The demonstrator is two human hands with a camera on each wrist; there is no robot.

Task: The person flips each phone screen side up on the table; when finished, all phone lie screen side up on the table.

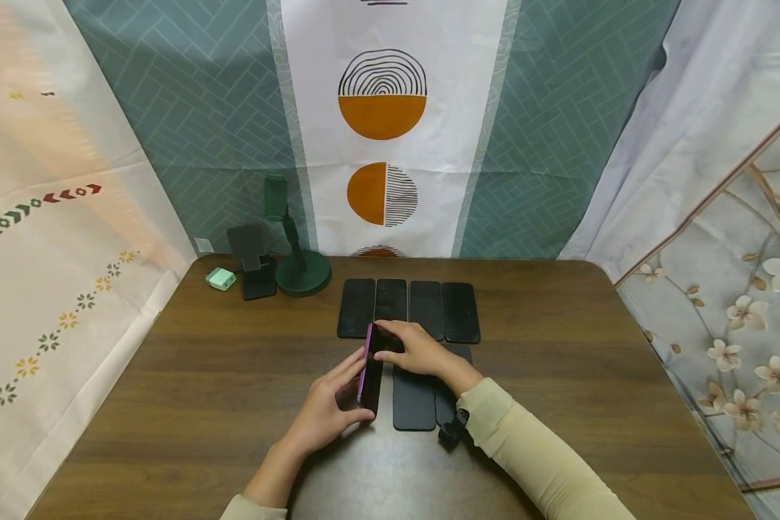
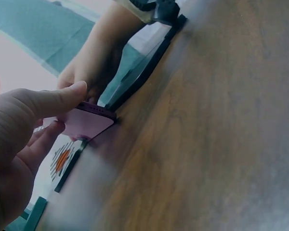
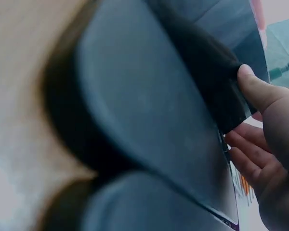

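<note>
A smartphone (image 1: pixel 372 379) with a purple edge and a dark screen stands tilted on its long side above the table, gripped by both hands. My left hand (image 1: pixel 321 415) holds its near end, thumb at the bottom edge and fingers along the back. At the far end, my right hand (image 1: pixel 422 350) pinches it, with the thumb on the screen side in the right wrist view. The pinkish back (image 2: pixel 84 124) shows in the left wrist view. Just right of it, a dark phone (image 1: pixel 414 403) lies flat, and another beside it is partly hidden under my right forearm.
Several dark phones (image 1: pixel 459 310) lie side by side in a row behind my hands. On the back left stand a dark green round-based stand (image 1: pixel 303 273), a black phone holder (image 1: pixel 258 278) and a small mint-green box (image 1: pixel 221 279). Patterned cloths (image 1: pixel 390 152) hang around the wooden table (image 1: pixel 559 347).
</note>
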